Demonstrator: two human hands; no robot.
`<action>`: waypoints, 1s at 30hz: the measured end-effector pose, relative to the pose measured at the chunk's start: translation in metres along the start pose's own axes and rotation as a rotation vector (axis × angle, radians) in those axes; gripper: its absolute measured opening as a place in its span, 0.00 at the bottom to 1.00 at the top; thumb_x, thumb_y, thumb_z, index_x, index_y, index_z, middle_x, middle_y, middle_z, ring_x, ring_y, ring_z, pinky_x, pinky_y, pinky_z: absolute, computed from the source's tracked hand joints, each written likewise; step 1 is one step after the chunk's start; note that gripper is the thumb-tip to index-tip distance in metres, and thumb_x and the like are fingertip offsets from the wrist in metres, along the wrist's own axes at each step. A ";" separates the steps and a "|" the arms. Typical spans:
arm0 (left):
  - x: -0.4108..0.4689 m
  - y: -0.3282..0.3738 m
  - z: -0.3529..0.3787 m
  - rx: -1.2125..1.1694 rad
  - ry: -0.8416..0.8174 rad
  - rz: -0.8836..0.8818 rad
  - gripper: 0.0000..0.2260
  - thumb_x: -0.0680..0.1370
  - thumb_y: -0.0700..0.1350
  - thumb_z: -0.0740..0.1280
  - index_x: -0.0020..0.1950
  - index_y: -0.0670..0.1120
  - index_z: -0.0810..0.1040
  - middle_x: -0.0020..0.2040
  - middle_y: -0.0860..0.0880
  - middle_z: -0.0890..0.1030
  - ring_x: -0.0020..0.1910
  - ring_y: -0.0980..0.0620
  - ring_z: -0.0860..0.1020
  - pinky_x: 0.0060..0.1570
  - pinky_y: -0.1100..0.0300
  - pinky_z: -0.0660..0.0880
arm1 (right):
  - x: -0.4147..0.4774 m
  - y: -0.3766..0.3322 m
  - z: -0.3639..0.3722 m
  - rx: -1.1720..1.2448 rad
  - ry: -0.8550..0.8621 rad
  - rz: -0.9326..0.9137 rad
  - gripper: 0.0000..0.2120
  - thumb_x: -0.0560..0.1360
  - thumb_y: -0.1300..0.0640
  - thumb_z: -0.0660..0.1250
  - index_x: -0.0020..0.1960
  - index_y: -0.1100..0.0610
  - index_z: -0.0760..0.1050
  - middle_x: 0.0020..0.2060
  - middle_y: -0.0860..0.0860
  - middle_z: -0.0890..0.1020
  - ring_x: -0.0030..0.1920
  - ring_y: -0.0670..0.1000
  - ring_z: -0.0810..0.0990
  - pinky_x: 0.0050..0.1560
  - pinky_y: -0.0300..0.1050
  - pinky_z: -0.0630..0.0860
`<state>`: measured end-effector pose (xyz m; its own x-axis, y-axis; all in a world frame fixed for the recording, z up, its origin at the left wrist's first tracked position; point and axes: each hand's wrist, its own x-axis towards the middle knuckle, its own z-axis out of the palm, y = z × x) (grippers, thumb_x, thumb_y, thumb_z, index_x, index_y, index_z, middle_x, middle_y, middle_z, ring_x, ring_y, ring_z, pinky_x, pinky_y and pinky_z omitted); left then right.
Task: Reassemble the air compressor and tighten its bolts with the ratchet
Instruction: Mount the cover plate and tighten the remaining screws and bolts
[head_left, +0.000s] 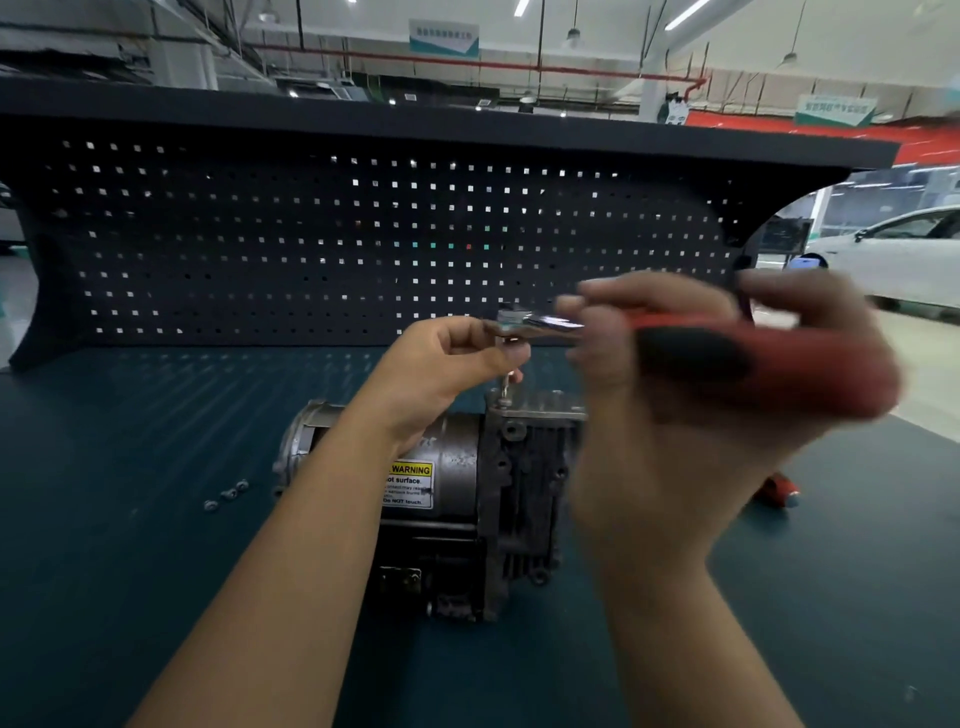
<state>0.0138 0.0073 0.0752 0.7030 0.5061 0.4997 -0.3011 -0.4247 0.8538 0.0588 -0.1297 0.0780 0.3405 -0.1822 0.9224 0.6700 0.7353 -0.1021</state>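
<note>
Slippage is the main risk. The ratchet (685, 351), its handle gripped in the right hand (665, 441) and its head pinched by the left hand (447, 364), hovers over a tall bolt (505, 387) standing proud of the compressor (467, 483) on the bench (130, 545). The right hand looks blurred, so a hasty swing could tip the head off or cross-thread the bolt. Small loose bolts (227, 493) lying left of the compressor could get knocked away.

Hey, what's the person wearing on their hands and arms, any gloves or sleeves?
Nothing worn shows: the left hand and right hand are ungloved, no rings seen. The left forearm and right forearm run bare to the frame edge: no sleeve, watch or band. The right hand is motion-blurred, so small details are unclear.
</note>
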 end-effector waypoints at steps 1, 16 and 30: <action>0.001 -0.001 -0.001 -0.010 0.002 -0.005 0.06 0.71 0.40 0.71 0.33 0.48 0.82 0.31 0.55 0.82 0.33 0.62 0.79 0.36 0.71 0.74 | -0.005 -0.003 0.003 -0.046 -0.103 -0.080 0.15 0.71 0.65 0.70 0.54 0.64 0.68 0.46 0.50 0.78 0.43 0.52 0.82 0.46 0.40 0.75; -0.001 0.000 -0.004 -0.049 -0.096 -0.026 0.09 0.70 0.49 0.66 0.42 0.44 0.79 0.36 0.52 0.84 0.41 0.63 0.80 0.45 0.77 0.70 | 0.022 0.083 -0.035 0.636 0.459 1.087 0.07 0.82 0.53 0.57 0.52 0.56 0.68 0.42 0.53 0.82 0.38 0.50 0.84 0.33 0.37 0.75; 0.000 -0.001 -0.004 -0.063 -0.009 -0.012 0.02 0.68 0.41 0.71 0.38 0.46 0.79 0.31 0.55 0.82 0.32 0.62 0.79 0.37 0.70 0.73 | -0.016 0.003 0.001 0.146 -0.103 -0.049 0.18 0.75 0.67 0.66 0.57 0.52 0.63 0.41 0.58 0.78 0.40 0.59 0.79 0.46 0.49 0.77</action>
<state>0.0115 0.0106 0.0746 0.7126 0.5042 0.4879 -0.3322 -0.3700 0.8676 0.0545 -0.1236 0.0637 0.2351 -0.1580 0.9590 0.5788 0.8154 -0.0075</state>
